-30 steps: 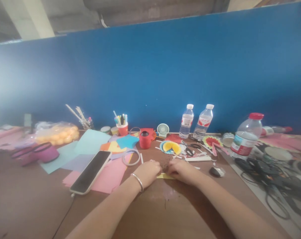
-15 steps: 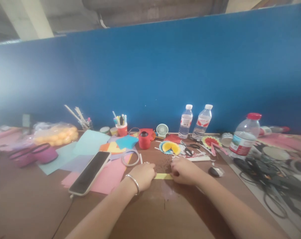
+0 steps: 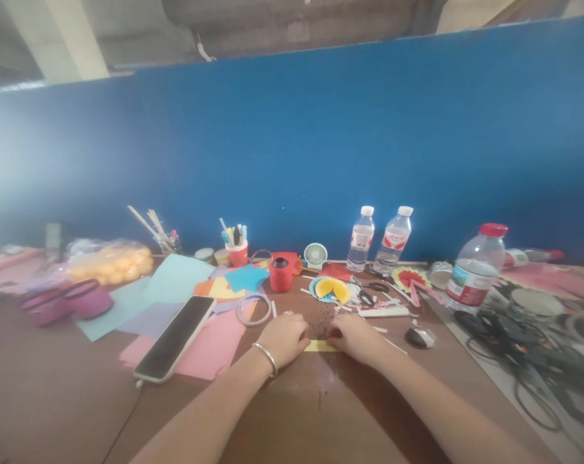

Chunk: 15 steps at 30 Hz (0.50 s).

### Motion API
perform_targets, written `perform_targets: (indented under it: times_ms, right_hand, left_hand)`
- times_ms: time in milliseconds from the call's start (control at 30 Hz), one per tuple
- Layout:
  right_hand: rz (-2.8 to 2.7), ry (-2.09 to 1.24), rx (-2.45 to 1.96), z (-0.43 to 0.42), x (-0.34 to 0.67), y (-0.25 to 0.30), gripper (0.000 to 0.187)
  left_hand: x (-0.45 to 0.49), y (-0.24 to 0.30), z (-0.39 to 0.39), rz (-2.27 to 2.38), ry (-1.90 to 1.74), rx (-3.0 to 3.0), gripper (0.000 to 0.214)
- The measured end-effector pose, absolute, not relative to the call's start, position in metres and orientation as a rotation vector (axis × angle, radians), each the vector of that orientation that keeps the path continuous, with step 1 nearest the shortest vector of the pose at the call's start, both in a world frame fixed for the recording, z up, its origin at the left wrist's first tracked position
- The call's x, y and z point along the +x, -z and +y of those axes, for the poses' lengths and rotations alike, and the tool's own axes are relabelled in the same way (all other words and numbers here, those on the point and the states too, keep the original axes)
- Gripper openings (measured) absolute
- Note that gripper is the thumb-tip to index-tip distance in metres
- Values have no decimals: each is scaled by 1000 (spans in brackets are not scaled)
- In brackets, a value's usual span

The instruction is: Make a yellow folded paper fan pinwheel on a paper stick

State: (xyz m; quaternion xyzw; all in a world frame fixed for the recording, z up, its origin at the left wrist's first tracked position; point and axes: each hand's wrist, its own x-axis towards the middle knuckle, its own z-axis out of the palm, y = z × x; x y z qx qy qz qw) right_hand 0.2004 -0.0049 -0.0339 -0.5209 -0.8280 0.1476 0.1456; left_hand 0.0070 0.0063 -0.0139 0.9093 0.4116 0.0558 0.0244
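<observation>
A narrow strip of yellow paper [image 3: 320, 346] lies across the brown table, low between my two hands. My left hand [image 3: 285, 338], with a silver bangle at the wrist, has its fingers curled onto the strip's left end. At the right end, my right hand [image 3: 357, 336] closes its thumb and fingers on the paper. Both hands partly cover the strip's ends. Just beyond them sit a folded paper fan in yellow and blue [image 3: 331, 290], a pair of scissors [image 3: 367, 298] and white paper scraps.
To the left, a phone [image 3: 176, 338] rests on coloured paper sheets [image 3: 178, 277] beside a roll of tape [image 3: 253, 310]. Water bottles [image 3: 361, 241] stand at the back; a larger red-capped bottle [image 3: 476, 270] and black cables [image 3: 514, 341] are at right. A computer mouse [image 3: 420, 337] lies nearby.
My hands have come closer together along the yellow strip, so less of it shows between them. The camera view has shifted slightly.
</observation>
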Motion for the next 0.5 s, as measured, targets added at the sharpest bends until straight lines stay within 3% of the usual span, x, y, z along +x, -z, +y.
perform_targets:
  times_ms: [233,500]
  right_hand:
    - [-2456,-277,-1428,-9,195,31,11]
    - [-2715,-291,-1224,-7,201,26,17]
  left_hand:
    - [6,16,8,1122,-199,2747,15]
    - [14,-2,-6,997,178,3020,20]
